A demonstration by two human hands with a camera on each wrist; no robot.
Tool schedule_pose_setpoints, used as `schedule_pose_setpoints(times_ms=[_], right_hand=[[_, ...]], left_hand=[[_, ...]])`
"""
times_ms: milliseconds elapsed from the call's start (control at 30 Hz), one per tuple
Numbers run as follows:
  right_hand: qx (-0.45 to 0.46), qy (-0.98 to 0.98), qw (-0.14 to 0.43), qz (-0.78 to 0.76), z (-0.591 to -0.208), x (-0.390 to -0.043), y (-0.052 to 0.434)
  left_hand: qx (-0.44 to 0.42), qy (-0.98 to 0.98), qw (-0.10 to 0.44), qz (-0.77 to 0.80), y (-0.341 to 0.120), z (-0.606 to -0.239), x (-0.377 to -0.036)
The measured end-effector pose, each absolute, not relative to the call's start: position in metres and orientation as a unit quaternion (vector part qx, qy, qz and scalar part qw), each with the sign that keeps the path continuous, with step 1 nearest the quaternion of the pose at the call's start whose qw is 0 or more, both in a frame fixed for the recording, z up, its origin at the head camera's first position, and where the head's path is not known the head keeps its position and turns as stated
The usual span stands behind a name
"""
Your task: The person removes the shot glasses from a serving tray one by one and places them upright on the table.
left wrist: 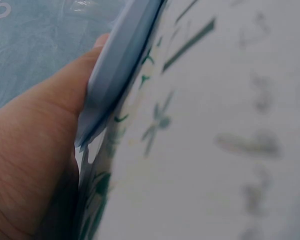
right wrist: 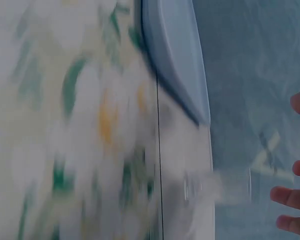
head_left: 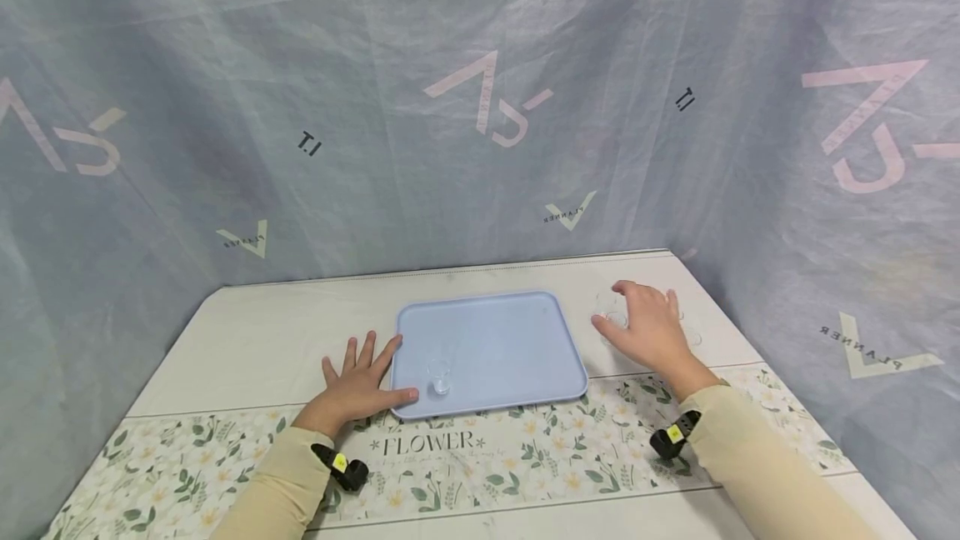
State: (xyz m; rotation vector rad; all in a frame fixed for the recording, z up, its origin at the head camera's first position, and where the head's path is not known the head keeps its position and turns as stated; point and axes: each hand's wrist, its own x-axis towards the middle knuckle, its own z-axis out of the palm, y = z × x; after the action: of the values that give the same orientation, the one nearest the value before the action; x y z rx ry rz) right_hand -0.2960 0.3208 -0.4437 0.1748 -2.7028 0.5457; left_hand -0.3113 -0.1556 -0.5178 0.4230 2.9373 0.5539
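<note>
A light blue tray (head_left: 495, 344) lies on the table, and one small clear glass (head_left: 439, 380) stands near its left front corner. My left hand (head_left: 356, 390) is spread flat at the tray's left edge, the thumb reaching over the rim near that glass. Beyond the tray's right side, my right hand (head_left: 647, 327) is held with thumb and fingers apart. Clear glassware (head_left: 611, 307) shows between that thumb and forefinger. In the right wrist view a blurred clear glass (right wrist: 219, 186) stands short of the fingertips (right wrist: 290, 197).
More clear glassware (head_left: 692, 337) shows faintly to the right of my right hand. A floral-printed cloth (head_left: 555, 457) with lettering covers the table. A grey curtain (head_left: 390, 107) hangs behind the table and along both sides.
</note>
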Motion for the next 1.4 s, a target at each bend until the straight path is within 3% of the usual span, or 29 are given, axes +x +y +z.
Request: schedule_pose_setpoints(times_ms=[567, 867, 1200, 1400], right_hand=[[0.161, -0.95, 0.136, 0.23, -0.461, -0.313, 0.215], [0.215, -0.932, 0.115, 0.269, -0.471, -0.31, 0.179], [0.27, -0.923, 0.037, 0.273, -0.475, -0.298, 0.135], [0.288, -0.921, 0.026, 0.261, -0.479, -0.294, 0.121]], left_hand=[[0.142, 0.97, 0.06, 0.186, -0.157, -0.519, -0.312], [0.14, 0.971, 0.061, 0.182, -0.156, -0.52, -0.313], [0.138, 0.971, 0.073, 0.179, -0.152, -0.506, -0.306], [0.139, 0.971, 0.072, 0.183, -0.152, -0.503, -0.305]])
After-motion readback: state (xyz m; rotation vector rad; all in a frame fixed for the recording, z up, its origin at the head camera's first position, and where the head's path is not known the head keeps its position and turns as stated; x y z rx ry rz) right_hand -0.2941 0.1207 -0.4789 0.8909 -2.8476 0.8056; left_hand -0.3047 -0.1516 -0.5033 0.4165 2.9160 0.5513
